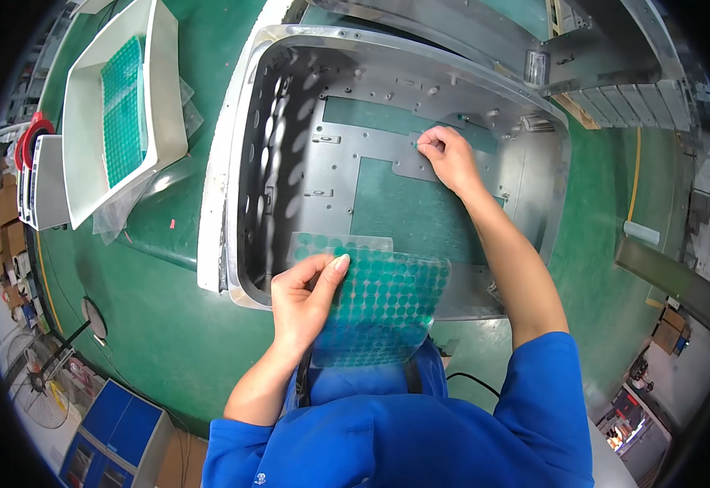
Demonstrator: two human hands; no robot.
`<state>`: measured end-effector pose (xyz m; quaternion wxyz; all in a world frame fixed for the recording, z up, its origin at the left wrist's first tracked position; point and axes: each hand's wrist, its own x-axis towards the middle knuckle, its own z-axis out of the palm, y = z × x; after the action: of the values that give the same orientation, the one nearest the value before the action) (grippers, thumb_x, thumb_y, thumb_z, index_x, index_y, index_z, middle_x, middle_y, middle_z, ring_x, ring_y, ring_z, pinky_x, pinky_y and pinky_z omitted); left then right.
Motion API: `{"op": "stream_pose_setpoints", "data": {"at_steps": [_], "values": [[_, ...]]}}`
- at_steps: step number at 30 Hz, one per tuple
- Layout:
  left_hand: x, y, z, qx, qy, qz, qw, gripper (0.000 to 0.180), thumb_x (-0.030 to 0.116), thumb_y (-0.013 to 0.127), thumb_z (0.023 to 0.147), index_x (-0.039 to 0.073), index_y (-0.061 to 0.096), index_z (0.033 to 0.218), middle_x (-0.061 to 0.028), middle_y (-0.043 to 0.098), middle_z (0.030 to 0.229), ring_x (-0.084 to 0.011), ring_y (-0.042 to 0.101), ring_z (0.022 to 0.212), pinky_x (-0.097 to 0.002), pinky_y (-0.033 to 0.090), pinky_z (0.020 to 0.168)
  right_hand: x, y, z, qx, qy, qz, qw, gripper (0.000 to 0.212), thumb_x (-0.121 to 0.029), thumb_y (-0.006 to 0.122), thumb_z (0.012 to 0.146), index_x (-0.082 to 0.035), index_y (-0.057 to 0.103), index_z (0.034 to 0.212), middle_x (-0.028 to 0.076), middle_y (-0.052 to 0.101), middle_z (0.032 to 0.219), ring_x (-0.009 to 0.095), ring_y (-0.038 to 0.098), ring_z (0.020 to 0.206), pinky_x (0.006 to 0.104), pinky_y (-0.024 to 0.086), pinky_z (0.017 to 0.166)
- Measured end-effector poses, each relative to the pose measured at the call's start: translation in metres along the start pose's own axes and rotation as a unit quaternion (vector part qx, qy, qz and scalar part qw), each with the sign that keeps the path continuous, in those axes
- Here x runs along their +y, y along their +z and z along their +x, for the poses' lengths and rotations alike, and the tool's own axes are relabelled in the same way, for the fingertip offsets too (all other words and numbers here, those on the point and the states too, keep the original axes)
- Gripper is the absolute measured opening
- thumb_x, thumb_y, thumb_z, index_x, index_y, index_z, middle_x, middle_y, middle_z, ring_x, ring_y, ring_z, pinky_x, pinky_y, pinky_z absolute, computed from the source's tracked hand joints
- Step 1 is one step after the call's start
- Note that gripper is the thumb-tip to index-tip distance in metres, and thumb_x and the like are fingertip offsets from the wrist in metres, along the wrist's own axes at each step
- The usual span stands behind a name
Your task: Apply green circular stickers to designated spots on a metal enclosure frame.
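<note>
My left hand (310,293) pinches a clear sheet of green round stickers (392,293) between thumb and fingers, at the near edge of a large metal housing (339,175). The sheet hangs toward my body, and a smaller sheet edge shows behind it. Inside the housing, my right hand (446,154) is closed in a pinch above the inner panel. A small green bit, apparently one round sticker (417,145), shows at its fingertips. Studs, small brackets and cutouts cover the panel; slotted holes line the left wall.
To the left a white bin (164,98) holds more green sticker sheets (121,110), with clear plastic film beneath it. White foam (213,236) lies along the housing's left side. Another metal housing (599,49) stands at the back right. A fan (42,382) and blue cabinet (119,427) are lower left.
</note>
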<state>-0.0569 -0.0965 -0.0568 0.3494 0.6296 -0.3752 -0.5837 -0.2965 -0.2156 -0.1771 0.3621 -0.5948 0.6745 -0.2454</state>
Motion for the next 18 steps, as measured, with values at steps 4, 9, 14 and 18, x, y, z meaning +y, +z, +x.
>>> {"op": "stream_pose_setpoints", "data": {"at_steps": [4, 9, 14, 18], "values": [[-0.001, 0.0, 0.001, -0.002, -0.003, 0.017, 1.0, 0.016, 0.014, 0.063, 0.08, -0.002, 0.062, 0.076, 0.006, 0.048, 0.057, -0.0008, 0.037, 0.053, -0.0169, 0.029, 0.046, 0.026, 0.011, 0.005, 0.004, -0.032, -0.049, 0.998, 0.007, -0.007, 0.063, 0.071, -0.005, 0.06, 0.077, 0.005, 0.054, 0.074, 0.015, 0.051, 0.063, 0.0277, 0.042, 0.061], [-0.002, 0.002, 0.003, -0.006, 0.005, 0.021, 1.0, 0.016, 0.014, 0.063, 0.079, -0.002, 0.062, 0.076, 0.0053, 0.048, 0.057, -0.0012, 0.037, 0.053, -0.0169, 0.03, 0.046, 0.003, 0.007, 0.006, -0.011, 0.029, -0.097, 0.995, 0.006, -0.01, 0.062, 0.072, -0.007, 0.061, 0.077, 0.004, 0.054, 0.076, 0.016, 0.053, 0.067, 0.0296, 0.043, 0.064], [-0.003, 0.002, 0.004, -0.004, 0.005, 0.018, 1.0, 0.016, 0.013, 0.063, 0.079, -0.002, 0.062, 0.076, 0.0053, 0.048, 0.057, -0.0012, 0.038, 0.053, -0.0167, 0.03, 0.046, -0.003, 0.004, 0.009, -0.04, 0.074, -0.131, 0.988, 0.004, -0.017, 0.059, 0.074, -0.014, 0.062, 0.075, 0.002, 0.054, 0.081, 0.019, 0.055, 0.08, 0.0338, 0.043, 0.068], [-0.003, 0.003, 0.004, -0.003, 0.009, 0.02, 1.0, 0.015, 0.013, 0.063, 0.079, -0.002, 0.062, 0.076, 0.0052, 0.048, 0.057, -0.0011, 0.037, 0.053, -0.0166, 0.029, 0.046, 0.0, 0.006, 0.009, -0.041, 0.076, -0.145, 0.986, 0.005, -0.018, 0.059, 0.075, -0.013, 0.061, 0.075, 0.003, 0.055, 0.083, 0.021, 0.055, 0.082, 0.0346, 0.043, 0.069]]}}
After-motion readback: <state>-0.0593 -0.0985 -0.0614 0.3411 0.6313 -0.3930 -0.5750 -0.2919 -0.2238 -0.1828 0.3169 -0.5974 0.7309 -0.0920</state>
